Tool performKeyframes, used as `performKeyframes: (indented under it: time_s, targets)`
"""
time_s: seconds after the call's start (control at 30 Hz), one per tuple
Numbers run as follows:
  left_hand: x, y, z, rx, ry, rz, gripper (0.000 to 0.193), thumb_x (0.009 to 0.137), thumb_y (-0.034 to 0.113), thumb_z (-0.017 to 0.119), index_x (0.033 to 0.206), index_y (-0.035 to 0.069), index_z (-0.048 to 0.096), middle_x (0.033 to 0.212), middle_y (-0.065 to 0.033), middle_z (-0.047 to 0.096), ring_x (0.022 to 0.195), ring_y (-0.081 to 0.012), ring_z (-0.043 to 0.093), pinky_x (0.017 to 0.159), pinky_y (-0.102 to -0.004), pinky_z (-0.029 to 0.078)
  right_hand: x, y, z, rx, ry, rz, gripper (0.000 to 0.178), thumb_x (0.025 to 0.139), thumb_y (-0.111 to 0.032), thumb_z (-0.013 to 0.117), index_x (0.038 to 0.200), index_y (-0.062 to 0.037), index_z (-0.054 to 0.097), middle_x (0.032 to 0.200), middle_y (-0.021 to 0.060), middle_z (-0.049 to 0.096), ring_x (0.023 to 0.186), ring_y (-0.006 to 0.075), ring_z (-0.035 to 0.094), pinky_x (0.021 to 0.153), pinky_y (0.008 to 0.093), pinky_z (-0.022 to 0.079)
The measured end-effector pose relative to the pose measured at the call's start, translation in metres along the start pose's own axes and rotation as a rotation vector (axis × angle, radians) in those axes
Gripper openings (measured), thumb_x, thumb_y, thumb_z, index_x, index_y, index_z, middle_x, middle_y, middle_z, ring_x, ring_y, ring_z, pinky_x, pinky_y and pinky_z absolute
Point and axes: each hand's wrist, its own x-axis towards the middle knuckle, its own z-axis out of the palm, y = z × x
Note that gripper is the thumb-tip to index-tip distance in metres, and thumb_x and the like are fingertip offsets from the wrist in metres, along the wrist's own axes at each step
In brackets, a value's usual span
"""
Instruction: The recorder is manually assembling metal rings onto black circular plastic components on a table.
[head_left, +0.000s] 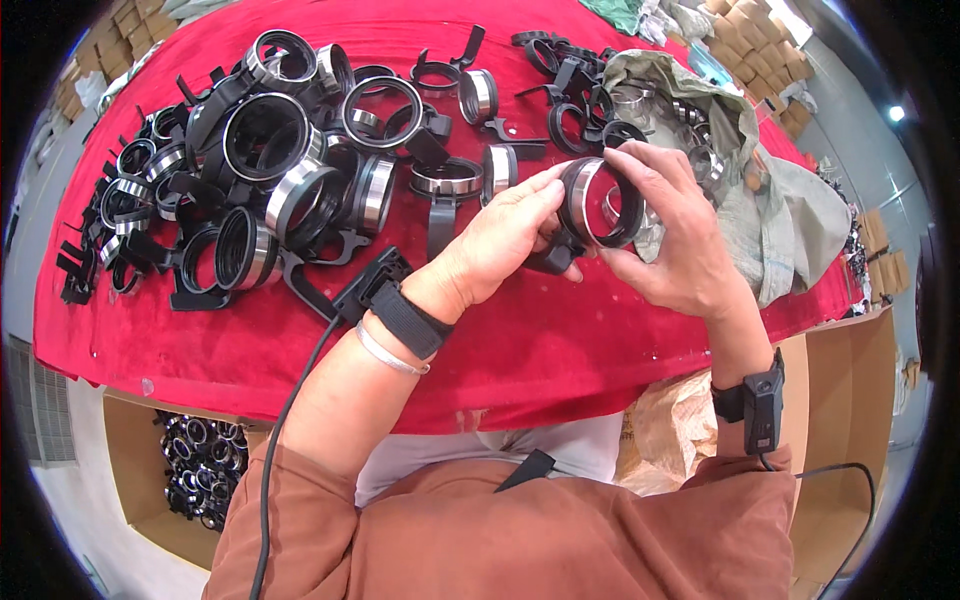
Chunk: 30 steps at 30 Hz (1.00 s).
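Above the red cloth I hold a round black ring with a silver metal band (579,203) between both hands. A black bracket-like piece sticks out at its lower left. My left hand (505,235) grips the ring's left side and the bracket. On the opposite side my right hand (680,225) pinches the rim, fingers on top and thumb below. The ring is tilted so that its opening shows. Just left of my left hand lie similar rings, one with a silver band (446,178) and a black tab pointing toward me.
A heap of black-and-silver rings (265,135) covers the left of the red cloth (540,350). Black rings (568,125) lie at the back, beside a grey-green sack (790,215) with silver bands inside. Below the table's left edge stands a cardboard box (130,460) of rings.
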Motion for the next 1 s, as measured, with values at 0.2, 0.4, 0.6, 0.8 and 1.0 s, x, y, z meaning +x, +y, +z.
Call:
performKeyframes:
  time_s: [0.2,0.4,0.6,0.8,1.0]
  targets:
    - [-0.002,0.005,0.005,0.038,0.059,-0.004,0.045,0.097,0.034,0.038,0.134,0.008,0.038,0.097,-0.0066,0.061,0.071,-0.0141,0.061,0.06,-0.0278,0.053,0.003,0.004,0.01,-0.033,0.006,-0.04,0.068,0.058,-0.013,0.073,0.121,-0.0005,0.05,0.116,0.02,0.049,0.108,0.0365,0.046,0.095,0.0417,0.039]
    - [-0.006,0.002,0.014,0.225,0.121,0.038,0.029,0.096,0.026,0.044,0.112,0.003,0.049,0.078,-0.0033,0.055,0.063,-0.0082,0.055,0.048,-0.0228,0.048,-0.007,0.014,0.036,0.812,0.322,0.664,0.043,0.087,-0.037,0.06,0.106,0.0019,0.058,0.088,0.0113,0.06,0.08,0.0183,0.056,0.075,0.0306,0.046]
    - [-0.006,0.0,0.014,0.166,0.155,-0.018,0.032,0.096,0.027,0.044,0.115,0.002,0.05,0.073,-0.0023,0.06,0.05,-0.01,0.057,0.046,-0.0216,0.046,0.002,0.02,0.061,0.531,0.264,0.893,0.058,0.094,-0.045,0.043,0.064,0.0027,0.056,0.05,0.0072,0.046,0.051,0.0129,0.046,0.051,0.0316,0.039]
    - [-0.001,-0.001,0.015,1.227,0.573,0.883,0.053,0.08,0.021,0.061,0.123,-0.006,0.043,0.114,-0.0212,0.045,0.103,-0.0368,0.044,0.091,-0.044,0.038,0.061,0.097,0.028,0.717,0.285,1.133,0.055,0.092,-0.053,0.039,0.085,-0.0041,0.063,0.058,0.0042,0.056,0.056,0.0205,0.057,0.05,0.0367,0.042]
    - [-0.008,-0.019,0.009,1.198,0.205,0.795,0.031,0.075,0.008,0.063,0.104,-0.002,0.057,0.089,-0.0166,0.056,0.08,-0.0327,0.057,0.072,-0.0376,0.048,0.122,0.071,0.024,0.695,0.117,0.705,0.07,0.081,-0.06,0.053,0.115,0.0013,0.056,0.101,0.014,0.06,0.087,0.0236,0.059,0.077,0.037,0.049]
